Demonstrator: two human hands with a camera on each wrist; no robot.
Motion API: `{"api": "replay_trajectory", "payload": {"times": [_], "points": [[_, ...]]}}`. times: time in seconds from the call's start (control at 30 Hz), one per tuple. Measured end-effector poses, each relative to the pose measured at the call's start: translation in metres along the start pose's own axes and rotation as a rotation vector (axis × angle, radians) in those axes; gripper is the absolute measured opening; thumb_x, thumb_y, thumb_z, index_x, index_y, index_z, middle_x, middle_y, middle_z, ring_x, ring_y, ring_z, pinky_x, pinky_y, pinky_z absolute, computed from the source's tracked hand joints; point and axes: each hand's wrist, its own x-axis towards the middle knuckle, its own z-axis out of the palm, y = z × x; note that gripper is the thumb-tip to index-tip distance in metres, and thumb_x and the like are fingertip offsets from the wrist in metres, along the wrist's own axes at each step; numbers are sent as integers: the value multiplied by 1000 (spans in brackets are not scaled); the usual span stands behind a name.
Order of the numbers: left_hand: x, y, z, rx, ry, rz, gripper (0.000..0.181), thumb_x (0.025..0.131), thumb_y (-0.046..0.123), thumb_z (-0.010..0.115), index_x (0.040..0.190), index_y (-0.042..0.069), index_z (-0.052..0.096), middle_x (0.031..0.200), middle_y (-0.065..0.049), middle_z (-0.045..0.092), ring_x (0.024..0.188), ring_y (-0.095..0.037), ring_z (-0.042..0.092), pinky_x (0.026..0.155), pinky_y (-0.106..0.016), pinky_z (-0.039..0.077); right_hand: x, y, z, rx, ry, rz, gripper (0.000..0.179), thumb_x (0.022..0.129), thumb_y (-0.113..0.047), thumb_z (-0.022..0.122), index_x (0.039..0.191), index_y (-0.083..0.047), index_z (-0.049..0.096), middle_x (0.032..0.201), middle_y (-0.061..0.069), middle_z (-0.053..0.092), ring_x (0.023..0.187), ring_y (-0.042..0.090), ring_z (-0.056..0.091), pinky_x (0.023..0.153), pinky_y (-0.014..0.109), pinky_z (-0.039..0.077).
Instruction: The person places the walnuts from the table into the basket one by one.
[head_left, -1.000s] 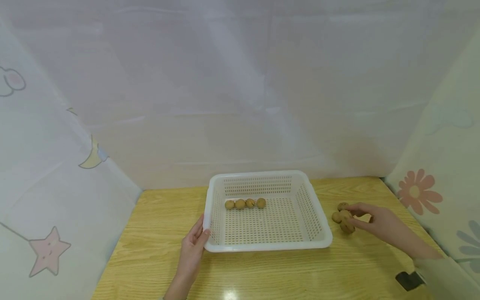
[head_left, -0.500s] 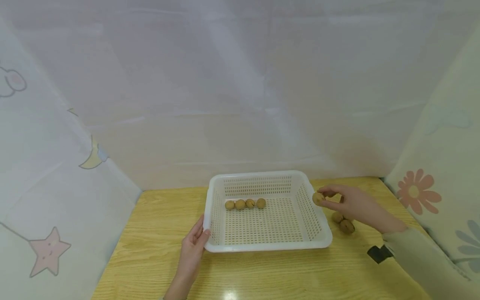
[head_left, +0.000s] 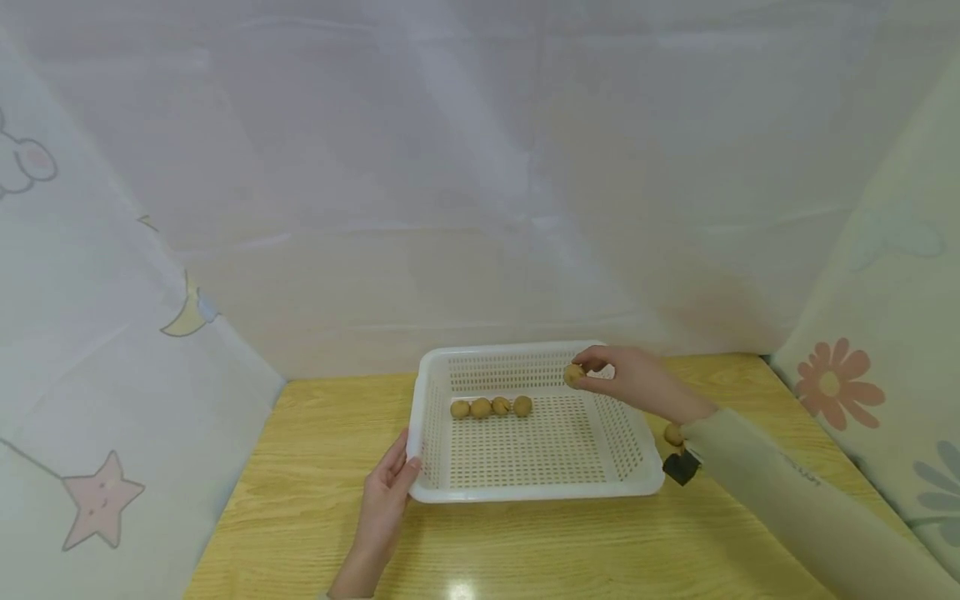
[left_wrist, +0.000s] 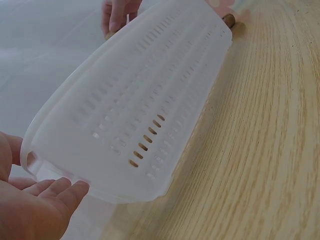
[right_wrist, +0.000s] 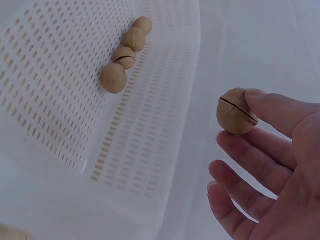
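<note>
A white perforated plastic basket stands on the wooden table. Inside it, several walnuts lie in a row by the far wall, toward the left. My left hand holds the basket's left rim, thumb over the edge and fingers against the outer wall, as the left wrist view shows. My right hand is over the basket's far right part, pinching a walnut between thumb and fingers; a dark crack runs across its shell. To the right of the basket another walnut shows on the table, partly hidden by the right sleeve.
The wooden table extends around the basket. Pale cloth hangs behind the table and along both sides, with printed shapes. A black piece is at the right wrist.
My right hand has picked up a walnut from the pile at the right and carried it left over the basket. The left hand and basket have stayed in place.
</note>
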Motion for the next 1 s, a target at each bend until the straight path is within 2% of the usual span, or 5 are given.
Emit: {"api": "replay_trajectory", "payload": {"times": [0.23,0.47,0.67,0.87,1.0], "points": [[2,0,0,-5,1,-2,63,109,12,54,163,0,25,166,-21,30,150,-38,35,114,-38,45,31,-11,17,23,-3,-38,39,98,-34,74,127,-8,71,111,1,72,104,21,65,90,46,56],[0,-1,0,16,21,-13,62,108,12,54,163,2,27,166,-20,31,150,-36,36,114,-36,45,53,-2,44,65,-23,-47,33,98,-25,75,124,-5,71,106,2,73,99,20,66,87,43,59],[-1,-1,0,27,44,-30,62,108,12,54,163,2,28,166,-19,31,150,-34,36,113,-33,45,64,11,64,92,-33,-13,31,96,-21,77,119,-1,71,105,5,74,96,21,67,85,42,60],[-1,-1,1,18,43,-33,61,108,10,54,163,2,28,166,-19,32,150,-35,36,114,-33,45,71,19,79,79,-54,40,31,95,-17,78,118,2,70,108,11,74,101,28,69,90,46,60],[0,0,0,13,35,-29,61,108,10,53,163,2,27,166,-20,32,150,-36,36,114,-34,44,77,25,89,86,-68,95,29,93,-16,80,115,0,72,108,10,74,103,28,68,92,45,60]]}}
